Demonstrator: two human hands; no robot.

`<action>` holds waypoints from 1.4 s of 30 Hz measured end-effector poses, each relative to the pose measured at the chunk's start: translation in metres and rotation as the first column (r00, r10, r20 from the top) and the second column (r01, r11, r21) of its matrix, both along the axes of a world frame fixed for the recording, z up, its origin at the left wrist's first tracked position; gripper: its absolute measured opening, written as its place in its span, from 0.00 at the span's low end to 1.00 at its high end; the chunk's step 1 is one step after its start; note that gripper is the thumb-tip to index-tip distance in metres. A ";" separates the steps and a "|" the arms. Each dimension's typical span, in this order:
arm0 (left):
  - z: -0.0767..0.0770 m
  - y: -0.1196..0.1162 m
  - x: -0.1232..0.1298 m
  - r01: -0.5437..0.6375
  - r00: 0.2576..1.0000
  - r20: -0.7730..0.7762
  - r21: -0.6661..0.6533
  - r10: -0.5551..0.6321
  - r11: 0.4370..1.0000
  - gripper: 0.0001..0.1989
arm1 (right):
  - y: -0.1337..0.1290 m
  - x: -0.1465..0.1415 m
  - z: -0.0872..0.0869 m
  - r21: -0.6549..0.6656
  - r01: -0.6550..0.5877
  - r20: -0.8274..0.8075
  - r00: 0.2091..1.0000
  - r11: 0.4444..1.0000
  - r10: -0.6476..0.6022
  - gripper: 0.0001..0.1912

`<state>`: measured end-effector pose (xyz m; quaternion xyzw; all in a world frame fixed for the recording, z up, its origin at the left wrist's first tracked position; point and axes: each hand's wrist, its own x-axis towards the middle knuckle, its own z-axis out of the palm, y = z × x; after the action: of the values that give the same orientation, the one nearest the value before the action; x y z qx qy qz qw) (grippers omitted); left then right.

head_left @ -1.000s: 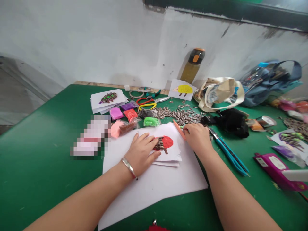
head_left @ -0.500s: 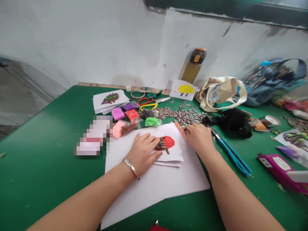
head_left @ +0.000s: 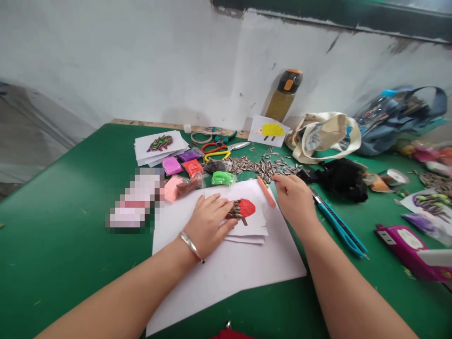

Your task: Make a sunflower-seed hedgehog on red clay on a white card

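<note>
My left hand (head_left: 211,220) lies flat with fingers spread on a small white card (head_left: 256,226), holding it down. On this card is a red clay shape (head_left: 247,207) with rows of sunflower seeds stuck on its left part and a brown leg below; my fingers hide its left end. My right hand (head_left: 295,197) is at the near edge of a pile of sunflower seeds (head_left: 271,167), index finger forward and the others curled in. Whatever is between its fingertips is too small to make out. A slim orange stick (head_left: 266,191) lies just left of it.
A large white sheet (head_left: 226,292) lies under the card. Bagged clay, including a green pack (head_left: 223,178), and scissors (head_left: 221,151) are behind it. A blue utility knife (head_left: 339,223) lies to the right, near a black bag (head_left: 342,179). A bottle (head_left: 282,96) stands at the wall.
My right hand has moved off the orange stick, slightly up and right, to the edge of the seeds. My left hand stays on the card.
</note>
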<state>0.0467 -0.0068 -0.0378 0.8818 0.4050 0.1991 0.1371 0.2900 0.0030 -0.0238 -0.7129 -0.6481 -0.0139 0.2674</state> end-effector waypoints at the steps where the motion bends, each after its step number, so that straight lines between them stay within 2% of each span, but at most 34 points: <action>1: 0.000 0.000 0.000 -0.002 0.999 0.034 0.016 0.001 1.000 0.17 | -0.003 -0.004 0.002 0.039 -0.044 -0.125 0.991 0.998 0.048 0.16; 4: 0.001 0.001 0.000 -0.002 0.994 0.107 0.067 -0.005 0.998 0.15 | -0.010 -0.023 0.002 -0.012 -0.151 -0.426 0.895 0.988 0.132 0.11; 6: 0.002 0.003 0.001 0.007 0.993 0.113 0.078 -0.016 0.997 0.14 | -0.012 -0.035 -0.001 -0.035 -0.236 -0.475 0.859 0.971 0.191 0.10; 10: 0.002 0.004 0.003 0.036 0.995 0.087 0.068 -0.042 0.997 0.14 | -0.009 -0.047 -0.011 -0.013 -0.322 -0.383 0.876 0.947 0.292 0.10; 14: -0.001 0.004 0.005 0.033 0.997 0.069 0.072 -0.038 0.997 0.14 | -0.006 -0.047 -0.015 0.022 -0.349 -0.264 0.902 0.937 0.342 0.11; 20: -0.001 0.003 0.007 0.037 0.999 0.037 0.053 -0.039 0.998 0.13 | -0.005 -0.049 -0.013 -0.028 -0.358 -0.182 0.920 0.933 0.348 0.10; 26: -0.001 0.004 0.007 0.040 0.999 0.009 0.058 -0.040 0.998 0.13 | -0.006 -0.047 -0.014 -0.135 -0.309 -0.132 0.947 0.941 0.293 0.12; 32: -0.002 0.003 0.006 0.028 1.000 -0.005 0.053 -0.027 0.998 0.14 | -0.006 -0.046 -0.016 -0.104 -0.346 -0.091 0.937 0.933 0.337 0.11; 42: -0.004 0.003 0.006 0.022 1.000 -0.020 0.055 -0.021 0.998 0.13 | -0.006 -0.046 -0.017 -0.153 -0.291 -0.106 0.955 0.944 0.277 0.11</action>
<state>0.0526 -0.0039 -0.0416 0.8915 0.3911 0.2001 0.1110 0.2442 -0.0030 -0.0410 -0.6317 -0.7314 0.1088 0.2326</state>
